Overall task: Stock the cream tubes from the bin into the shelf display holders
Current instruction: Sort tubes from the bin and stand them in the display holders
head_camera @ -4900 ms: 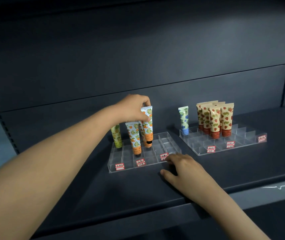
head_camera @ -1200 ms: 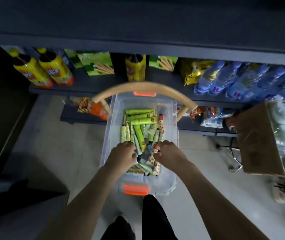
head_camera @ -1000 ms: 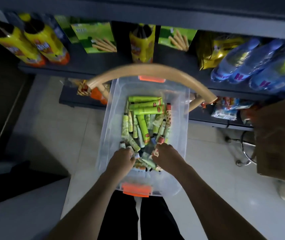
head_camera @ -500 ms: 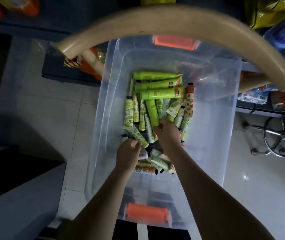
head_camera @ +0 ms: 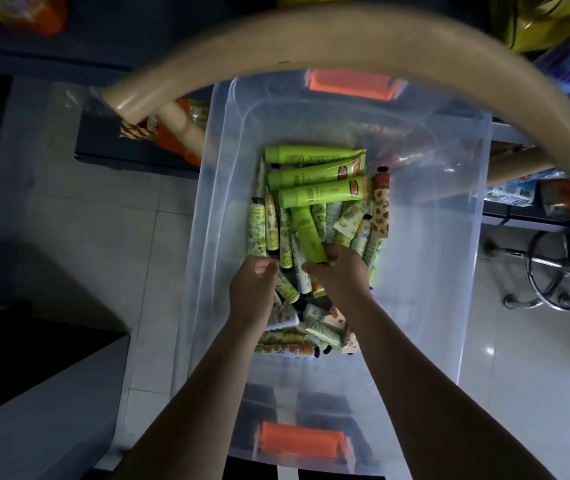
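No word is reading clearly. The pale tube [head_camera: 256, 230] just beyond the left hand [head_camera: 254, 285] is showing dark lettering along its length, too blurred. The green tube [head_camera: 307, 233] that the right hand [head_camera: 340, 271] is gripping is carrying faint print, too small to tell. Two crosswise tubes [head_camera: 321, 195] beyond that hand are showing red oval badges, unreadable. A white tube [head_camera: 314, 315] between the wrists is bearing a recycling-arrows sign.

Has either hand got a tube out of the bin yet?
No: left hand and right hand are both down inside the bin, among the cream tubes.
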The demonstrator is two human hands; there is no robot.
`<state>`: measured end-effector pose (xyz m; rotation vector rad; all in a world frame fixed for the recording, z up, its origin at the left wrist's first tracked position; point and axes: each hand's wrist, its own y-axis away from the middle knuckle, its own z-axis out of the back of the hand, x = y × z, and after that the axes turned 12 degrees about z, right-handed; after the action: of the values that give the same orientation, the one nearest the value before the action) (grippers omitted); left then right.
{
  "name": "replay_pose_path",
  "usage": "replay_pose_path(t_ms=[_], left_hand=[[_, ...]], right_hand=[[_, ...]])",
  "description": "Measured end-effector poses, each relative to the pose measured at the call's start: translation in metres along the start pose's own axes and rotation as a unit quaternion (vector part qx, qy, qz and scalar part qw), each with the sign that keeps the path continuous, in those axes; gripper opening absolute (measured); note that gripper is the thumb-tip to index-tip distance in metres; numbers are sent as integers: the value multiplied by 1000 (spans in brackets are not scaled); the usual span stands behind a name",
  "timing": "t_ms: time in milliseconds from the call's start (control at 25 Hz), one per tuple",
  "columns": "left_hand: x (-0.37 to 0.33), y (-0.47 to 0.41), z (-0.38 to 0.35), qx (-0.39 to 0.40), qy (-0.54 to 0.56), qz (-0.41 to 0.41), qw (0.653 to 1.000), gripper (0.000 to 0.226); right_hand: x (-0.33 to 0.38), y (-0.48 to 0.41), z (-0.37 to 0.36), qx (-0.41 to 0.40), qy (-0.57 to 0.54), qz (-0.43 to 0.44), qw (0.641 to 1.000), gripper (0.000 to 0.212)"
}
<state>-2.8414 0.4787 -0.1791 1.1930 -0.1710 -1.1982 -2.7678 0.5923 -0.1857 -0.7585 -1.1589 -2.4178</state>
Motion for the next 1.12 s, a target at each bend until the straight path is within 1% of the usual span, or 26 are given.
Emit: replay_pose_path(t_ms=[80, 160, 280, 360, 440, 520, 560, 680, 800, 840, 920, 1000, 1040, 1120], left_hand=[[-21, 0, 2, -18, -20, -82, 996, 22], [-45, -3, 3, -23, -21, -132, 991, 22], [-80, -15, 0, -44, -28, -166, 985, 22], [-98, -25, -3, -51, -85, -213, 972, 26], [-111, -37, -7, -35, -138, -245, 959, 28], [-117, -50, -13, -9, -185, -243, 952, 31], [-118, -56, -16, 3, -215, -239, 947, 32], [-115, -68, -22, 8, -308, -259, 915, 36], [-112, -74, -25, -20, -407, -300, 862, 46], [-111, -75, -26, -22, -428, -303, 852, 47], [-111, -76, -27, -14, -429, -291, 855, 47], [-113, -77, -26, 2, -413, -267, 871, 45], [-114, -74, -24, 20, -396, -248, 884, 45], [-115, -61, -16, 71, -331, -200, 920, 42]], right_hand=[[4, 10, 12, 6, -27, -9, 1000, 40], [7, 20, 27, 8, -37, -27, 999, 35], [10, 33, 51, -5, -39, -46, 998, 27], [13, 38, 62, -27, -57, -55, 997, 25], [17, 42, 66, -67, -79, -56, 993, 26], [18, 44, 64, -103, -107, -54, 987, 25], [19, 43, 62, -117, -145, -60, 981, 22], [19, 37, 57, -155, -278, -86, 944, 15], [15, 31, 50, -192, -342, -97, 915, 11], [14, 30, 47, -201, -353, -98, 908, 10], [11, 29, 41, -212, -379, -99, 895, 10], [10, 29, 38, -214, -411, -99, 881, 9], [10, 31, 38, -211, -413, -100, 880, 9], [14, 37, 44, -208, -388, -98, 893, 10]])
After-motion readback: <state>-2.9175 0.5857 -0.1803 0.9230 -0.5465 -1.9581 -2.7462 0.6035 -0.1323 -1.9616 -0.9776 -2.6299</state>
